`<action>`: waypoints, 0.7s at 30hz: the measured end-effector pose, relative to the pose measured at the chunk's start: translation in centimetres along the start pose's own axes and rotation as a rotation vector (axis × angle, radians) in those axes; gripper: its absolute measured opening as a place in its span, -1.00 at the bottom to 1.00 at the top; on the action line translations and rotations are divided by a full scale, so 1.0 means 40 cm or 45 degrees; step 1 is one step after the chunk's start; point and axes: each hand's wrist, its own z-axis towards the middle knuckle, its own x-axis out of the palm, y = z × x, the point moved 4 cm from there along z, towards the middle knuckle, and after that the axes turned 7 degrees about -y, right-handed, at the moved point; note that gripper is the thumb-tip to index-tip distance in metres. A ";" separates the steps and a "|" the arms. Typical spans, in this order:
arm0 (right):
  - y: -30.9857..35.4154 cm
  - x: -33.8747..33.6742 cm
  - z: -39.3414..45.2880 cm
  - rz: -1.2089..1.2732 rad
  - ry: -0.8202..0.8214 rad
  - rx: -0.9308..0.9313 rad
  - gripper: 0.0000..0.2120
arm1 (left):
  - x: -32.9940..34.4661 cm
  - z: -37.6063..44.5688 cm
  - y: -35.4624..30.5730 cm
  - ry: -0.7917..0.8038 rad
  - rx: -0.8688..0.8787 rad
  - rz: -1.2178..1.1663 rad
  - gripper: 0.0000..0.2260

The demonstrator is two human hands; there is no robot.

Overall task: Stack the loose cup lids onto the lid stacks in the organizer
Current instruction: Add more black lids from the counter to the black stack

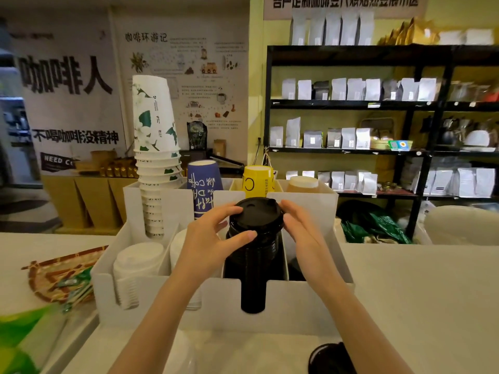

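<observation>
A white organizer (167, 298) stands on the counter with lid stacks in its front slots. A tall stack of black lids (255, 265) fills the middle slot. On top of it sits a black lid (256, 214), tilted slightly. My left hand (213, 233) grips this lid's left and front rim with thumb and fingers. My right hand (299, 225) touches its right rim with curled fingers. A stack of white lids (135, 268) sits in the left slot; a second white stack (178, 249) is partly hidden behind my left hand. A loose black lid (328, 359) lies on the counter near the bottom edge.
Upside-down paper cup stacks stand in the organizer's back slots: white-green (155, 147), blue (204, 184), yellow (258, 179), brown (302, 184). A woven tray (51, 276) with packets lies at the left. A green bag (19, 341) is at the bottom left. Black shelves (378, 103) stand behind.
</observation>
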 end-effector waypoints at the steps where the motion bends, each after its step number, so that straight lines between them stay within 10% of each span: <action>1: -0.008 0.001 0.006 -0.003 0.024 0.004 -0.71 | 0.004 0.004 0.006 0.008 -0.006 0.021 -0.58; 21: -0.073 0.016 0.009 -0.031 0.104 0.229 -0.59 | 0.012 -0.009 -0.003 -0.009 -0.036 0.415 -0.56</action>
